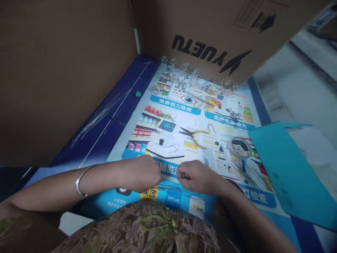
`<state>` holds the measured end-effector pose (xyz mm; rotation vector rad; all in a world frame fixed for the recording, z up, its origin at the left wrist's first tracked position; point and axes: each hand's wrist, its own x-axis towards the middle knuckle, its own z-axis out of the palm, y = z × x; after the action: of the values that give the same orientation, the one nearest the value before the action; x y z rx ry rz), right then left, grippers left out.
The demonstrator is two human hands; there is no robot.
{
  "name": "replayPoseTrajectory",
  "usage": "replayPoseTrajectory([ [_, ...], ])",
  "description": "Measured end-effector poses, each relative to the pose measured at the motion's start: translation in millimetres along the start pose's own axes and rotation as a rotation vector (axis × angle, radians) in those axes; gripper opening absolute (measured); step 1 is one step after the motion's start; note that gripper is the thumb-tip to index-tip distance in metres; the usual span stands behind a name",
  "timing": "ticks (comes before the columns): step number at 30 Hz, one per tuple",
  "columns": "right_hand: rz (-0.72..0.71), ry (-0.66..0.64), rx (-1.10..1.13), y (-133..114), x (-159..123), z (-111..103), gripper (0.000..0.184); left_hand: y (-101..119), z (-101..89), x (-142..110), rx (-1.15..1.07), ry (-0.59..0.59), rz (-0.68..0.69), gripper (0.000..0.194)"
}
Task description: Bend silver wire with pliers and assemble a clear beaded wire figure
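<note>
My left hand (143, 174), with a silver bangle (79, 182) on its wrist, is closed in a fist low over the printed poster. A short gap away, my right hand (196, 175) is also a fist with the fingers curled in. Thin strands (171, 186) like wire or line run just below and between the two hands. Whatever the fists hold is hidden. Beyond them lie yellow-handled pliers (193, 135) with their jaws apart. A small bent metal hook (211, 127) is beside the pliers.
Tall cardboard boxes (205, 21) stand behind and at the left (58, 77). Clear crinkled bits (184, 72) line the back box. Long pale strands (102, 109) and a green lump (138, 93) are at left. Small dark rings (233, 114) and a turquoise folder (284, 168) are at right.
</note>
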<state>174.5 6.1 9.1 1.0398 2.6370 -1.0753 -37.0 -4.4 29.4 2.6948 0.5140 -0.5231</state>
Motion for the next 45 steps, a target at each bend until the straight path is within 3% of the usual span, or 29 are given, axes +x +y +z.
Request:
replayPoseTrajectory([
  [5,0.014,-0.063,0.245,6,-3,-14,0.012,-5,6.6,0,-0.010,0.055,-0.029,0.007],
  [11,0.016,-0.128,0.499,13,-1,-9,0.013,-7,1.6,-2,-0.067,0.102,-0.090,0.007],
  [16,0.013,-0.118,0.558,16,-1,-6,0.020,-5,-4.7,-2,-0.172,0.171,-0.078,0.008],
  [22,0.036,-0.077,0.616,11,-1,-7,0.021,-2,3.2,11,-0.348,0.211,-0.104,0.014],
  [29,0.121,-0.191,0.828,13,-2,-12,0.030,-6,2.8,16,-0.562,0.204,-0.115,0.014],
  [39,0.161,-0.110,0.735,17,-1,-15,0.033,-9,-1.9,11,-0.558,0.190,-0.161,0.014],
  [42,0.073,-0.107,0.656,14,-2,-14,0.027,-10,-2.6,10,-0.549,0.202,-0.181,0.014],
  [45,-0.051,-0.023,0.462,10,-2,-13,0.020,-8,-1.4,10,-0.405,0.244,-0.223,0.015],
])
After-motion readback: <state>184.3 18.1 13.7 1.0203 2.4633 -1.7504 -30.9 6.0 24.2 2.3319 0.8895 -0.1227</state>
